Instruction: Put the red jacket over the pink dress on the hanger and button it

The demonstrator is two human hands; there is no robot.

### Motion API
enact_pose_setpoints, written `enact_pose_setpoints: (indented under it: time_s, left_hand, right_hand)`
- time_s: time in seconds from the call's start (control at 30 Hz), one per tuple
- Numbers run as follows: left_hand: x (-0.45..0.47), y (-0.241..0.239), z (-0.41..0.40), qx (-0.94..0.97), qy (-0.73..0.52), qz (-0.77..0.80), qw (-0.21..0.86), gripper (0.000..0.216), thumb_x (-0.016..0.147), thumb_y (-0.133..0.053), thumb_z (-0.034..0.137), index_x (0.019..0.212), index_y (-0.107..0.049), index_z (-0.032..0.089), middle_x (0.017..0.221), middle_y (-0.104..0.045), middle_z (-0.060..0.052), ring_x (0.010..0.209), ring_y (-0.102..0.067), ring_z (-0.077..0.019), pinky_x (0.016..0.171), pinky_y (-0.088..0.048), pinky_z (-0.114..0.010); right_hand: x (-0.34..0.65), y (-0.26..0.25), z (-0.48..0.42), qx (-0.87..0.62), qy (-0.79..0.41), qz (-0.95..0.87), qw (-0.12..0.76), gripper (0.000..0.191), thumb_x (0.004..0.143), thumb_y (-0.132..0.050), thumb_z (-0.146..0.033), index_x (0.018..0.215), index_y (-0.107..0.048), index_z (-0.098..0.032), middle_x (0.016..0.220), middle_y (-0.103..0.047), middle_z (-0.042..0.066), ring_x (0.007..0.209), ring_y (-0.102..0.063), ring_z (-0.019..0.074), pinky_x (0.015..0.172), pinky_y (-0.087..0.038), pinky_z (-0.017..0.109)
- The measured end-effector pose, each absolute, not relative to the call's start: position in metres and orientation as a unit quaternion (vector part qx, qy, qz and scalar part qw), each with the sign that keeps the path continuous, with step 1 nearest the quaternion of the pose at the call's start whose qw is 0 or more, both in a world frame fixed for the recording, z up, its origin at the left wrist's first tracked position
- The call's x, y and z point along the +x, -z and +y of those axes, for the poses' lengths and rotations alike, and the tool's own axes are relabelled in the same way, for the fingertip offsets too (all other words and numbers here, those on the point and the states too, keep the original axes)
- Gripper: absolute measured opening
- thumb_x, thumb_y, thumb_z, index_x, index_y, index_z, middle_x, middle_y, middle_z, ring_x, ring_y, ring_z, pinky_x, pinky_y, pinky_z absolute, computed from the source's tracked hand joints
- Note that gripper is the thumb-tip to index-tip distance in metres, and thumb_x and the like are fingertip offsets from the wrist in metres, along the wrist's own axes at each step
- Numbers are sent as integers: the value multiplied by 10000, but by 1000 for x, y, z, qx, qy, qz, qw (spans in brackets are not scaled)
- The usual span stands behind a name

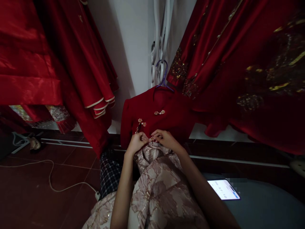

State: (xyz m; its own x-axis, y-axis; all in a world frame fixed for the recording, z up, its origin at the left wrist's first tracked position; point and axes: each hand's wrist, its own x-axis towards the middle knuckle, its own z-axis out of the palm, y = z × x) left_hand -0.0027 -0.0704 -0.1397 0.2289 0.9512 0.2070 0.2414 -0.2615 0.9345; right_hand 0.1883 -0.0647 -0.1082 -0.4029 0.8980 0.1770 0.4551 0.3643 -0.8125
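A dark red dress (171, 117) hangs on a blue hanger (163, 74) in front of me, with gold knot buttons (159, 112) down its front. Both hands meet at its front, low down. My left hand (136, 142) pinches the fabric by a small button fastening (150, 139). My right hand (165, 139) pinches the same spot from the other side, fingers closed. Another gold button (141, 122) sits just above my left hand. A pale floral brocade garment (157, 187) lies over my lap under my forearms.
Red satin gowns (78, 63) hang at the left, and embroidered red gowns (250, 63) at the right. A lit phone (223, 189) lies on a grey surface (267, 206) at my right. A white cable (51, 178) runs across the dark red tiled floor.
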Motion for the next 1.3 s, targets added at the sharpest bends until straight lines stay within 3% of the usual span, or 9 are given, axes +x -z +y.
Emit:
enact_pose_setpoints:
  time_s: [0.5, 0.67, 0.77, 0.93, 1.1, 1.3]
  left_hand:
    - [-2, 137, -72, 680, -431, 441, 398, 260, 654, -679, 348, 673, -526, 139, 651, -612, -2, 606, -562, -94, 600, -461, -223]
    - [4, 126, -78, 642, -458, 409, 459, 329, 624, -715, 372, 721, -495, 146, 651, -585, 16, 606, -556, -81, 591, -461, -204]
    - [12, 118, -79, 582, -516, 392, 491, 391, 637, -709, 415, 863, -529, 151, 745, -607, 4, 670, -580, -83, 634, -485, -203]
    - [28, 118, -71, 431, -615, 403, 523, 487, 778, -508, 542, 1038, -580, 137, 959, -657, -78, 839, -626, -128, 741, -518, -254]
    - [35, 123, -64, 336, -681, 344, 552, 416, 770, -594, 434, 1092, -598, 170, 1145, -625, -95, 1002, -611, -148, 877, -482, -289]
    - [31, 113, -69, 292, -710, 300, 566, 366, 757, -631, 369, 1056, -638, 159, 1082, -659, -96, 947, -627, -136, 860, -471, -264]
  right_hand:
    - [187, 107, -67, -427, -346, -772, 318, 165, 699, -658, -222, 858, -652, -180, 845, -705, 54, 793, -658, 164, 719, -526, 284]
    - [195, 98, -68, -410, -373, -769, 317, 171, 727, -631, -251, 878, -645, -173, 853, -698, 49, 815, -651, 158, 743, -516, 287]
    - [205, 84, -73, -385, -382, -788, 292, 177, 770, -577, -271, 907, -645, -181, 895, -689, 42, 841, -635, 142, 769, -493, 273]
    - [215, 64, -87, -365, -427, -796, 224, 197, 778, -565, -296, 919, -651, -187, 866, -686, 43, 811, -626, 144, 726, -480, 262]
    - [216, 58, -92, -358, -449, -792, 207, 171, 758, -591, -280, 891, -659, -199, 822, -690, 33, 779, -629, 149, 714, -478, 267]
    - [211, 62, -90, -357, -440, -798, 203, 177, 772, -573, -289, 900, -652, -196, 856, -680, 41, 794, -618, 148, 739, -476, 277]
